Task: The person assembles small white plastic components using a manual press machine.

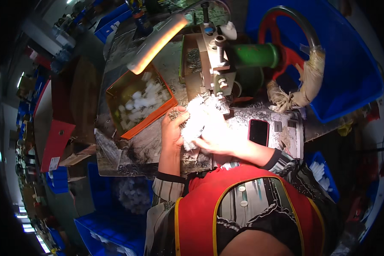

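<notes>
Under the bright lamp (158,45), both my hands work close together at the foot of a bench press (217,64). My left hand (173,130) is closed, with thin shiny metal pieces (175,113) showing between its thumb and fingers. My right hand (215,143) reaches in from the right, its fingers toward a glaring heap of small metal pieces (196,115). Strong glare washes out the right fingers, so their grip is hidden. The heap lies between my hands and the press, its single pieces hardly distinguishable.
An orange-rimmed tray (151,119) of small white parts stands left on the worn bench (123,160). A phone (258,132) lies right of my hands. The press has a red handwheel (277,40) with a cloth-wrapped handle (305,87). Blue bins (354,81) stand around.
</notes>
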Motion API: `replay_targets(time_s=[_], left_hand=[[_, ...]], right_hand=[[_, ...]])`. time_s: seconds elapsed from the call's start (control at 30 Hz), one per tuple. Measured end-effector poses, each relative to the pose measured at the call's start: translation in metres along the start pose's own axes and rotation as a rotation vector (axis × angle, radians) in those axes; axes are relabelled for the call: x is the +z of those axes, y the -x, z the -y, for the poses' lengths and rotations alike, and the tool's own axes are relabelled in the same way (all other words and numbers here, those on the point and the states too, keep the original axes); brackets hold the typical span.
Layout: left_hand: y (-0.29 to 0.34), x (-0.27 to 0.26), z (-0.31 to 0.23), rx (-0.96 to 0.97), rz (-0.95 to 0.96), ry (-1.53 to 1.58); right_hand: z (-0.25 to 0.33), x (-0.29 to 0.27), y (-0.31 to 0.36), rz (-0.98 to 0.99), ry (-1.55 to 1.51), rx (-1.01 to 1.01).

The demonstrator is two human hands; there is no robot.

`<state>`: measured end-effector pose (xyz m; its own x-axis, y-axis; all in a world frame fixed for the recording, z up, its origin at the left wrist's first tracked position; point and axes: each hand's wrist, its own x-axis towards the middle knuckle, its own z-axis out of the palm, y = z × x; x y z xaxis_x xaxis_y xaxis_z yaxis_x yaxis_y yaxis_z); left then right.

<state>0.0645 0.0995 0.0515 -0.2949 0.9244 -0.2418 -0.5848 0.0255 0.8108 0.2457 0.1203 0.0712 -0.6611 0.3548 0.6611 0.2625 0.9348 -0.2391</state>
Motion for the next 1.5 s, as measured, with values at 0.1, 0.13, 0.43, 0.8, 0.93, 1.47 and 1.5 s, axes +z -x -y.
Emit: replay_targets(time_s=[0.1, 0.13, 0.43, 0.8, 0.93, 1.47, 1.5], left_hand=[[0.002, -0.001, -0.007, -0.045, -0.003, 0.064], [0.001, -0.009, -0.006, -0.039, 0.033, 0.080], [-0.013, -0.015, -0.010, -0.150, 0.207, 0.125], [-0.021, -0.003, -0.015, -0.187, 0.186, 0.073], [-0.025, 0.003, -0.015, -0.178, 0.200, 0.022], [-0.061, 0.012, -0.024, -0.166, 0.076, -0.130], [-0.061, 0.016, -0.025, -0.157, 0.059, -0.161]], right_hand=[[0.003, -0.031, 0.008, -0.068, -0.436, 0.386], [-0.009, -0.045, 0.020, -0.009, -0.250, 0.212], [-0.048, -0.139, 0.128, -0.262, -0.115, 1.143], [-0.075, -0.139, 0.074, -0.547, -0.429, 0.738], [-0.081, -0.126, 0.071, -0.627, -0.637, 0.758], [-0.062, -0.222, -0.025, -0.417, -0.688, 1.089], [-0.063, -0.227, -0.031, -0.357, -0.699, 1.086]])
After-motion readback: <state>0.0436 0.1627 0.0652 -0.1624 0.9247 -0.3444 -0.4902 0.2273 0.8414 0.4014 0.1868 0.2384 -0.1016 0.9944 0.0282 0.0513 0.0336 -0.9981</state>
